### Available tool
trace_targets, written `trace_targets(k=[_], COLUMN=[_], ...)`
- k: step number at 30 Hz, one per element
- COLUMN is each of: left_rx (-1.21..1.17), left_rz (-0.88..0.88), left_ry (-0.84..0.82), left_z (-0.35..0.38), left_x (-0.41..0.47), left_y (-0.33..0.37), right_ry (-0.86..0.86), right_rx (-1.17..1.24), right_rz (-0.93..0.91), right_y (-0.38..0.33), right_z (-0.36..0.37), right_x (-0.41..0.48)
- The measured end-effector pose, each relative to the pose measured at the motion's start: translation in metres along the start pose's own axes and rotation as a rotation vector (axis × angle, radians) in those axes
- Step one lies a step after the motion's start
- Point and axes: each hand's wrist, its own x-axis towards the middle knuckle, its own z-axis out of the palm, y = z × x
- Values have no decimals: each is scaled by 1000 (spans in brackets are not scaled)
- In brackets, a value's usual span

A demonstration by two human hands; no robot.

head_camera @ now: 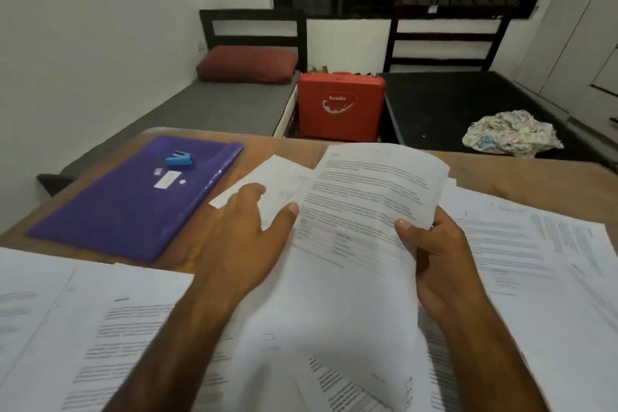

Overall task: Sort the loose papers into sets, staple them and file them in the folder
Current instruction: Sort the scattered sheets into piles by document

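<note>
My right hand (434,257) grips the right edge of a printed sheet (361,204), which is lifted and curved over the table. My left hand (247,237) lies flat with spread fingers on a white sheet (281,184) beside it, thumb touching the lifted sheet's left edge. Loose printed papers (100,328) cover the near part of the wooden table (294,144), with more papers (541,251) at the right. A purple folder (133,207) lies closed at the left, with a small blue stapler (179,158) on top of it.
Beyond the table's far edge stand two beds: a grey one with a red pillow (247,63) at left, a black one with a crumpled cloth (511,134) at right. A red case (341,107) sits between them.
</note>
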Motion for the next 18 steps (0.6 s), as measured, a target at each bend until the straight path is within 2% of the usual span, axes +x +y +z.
trace_targets(k=[4,7,14,18], left_rx=[-362,-593,-645,-691], left_rz=[-109,-122,15,97], left_ry=[-164,-170,-123,-172], left_z=[-17,-26,-26,0], left_x=[-9,-23,-48,-70], left_y=[-3,0,19,57], right_ry=[-131,-170,-79,108], right_rx=[34,-25,-172,-347], right_rz=[19,-4,-56,-82], right_y=[-12,-28,-69,-99], right_z=[4,11,3,-34], right_x=[-15,-27,-64,-93])
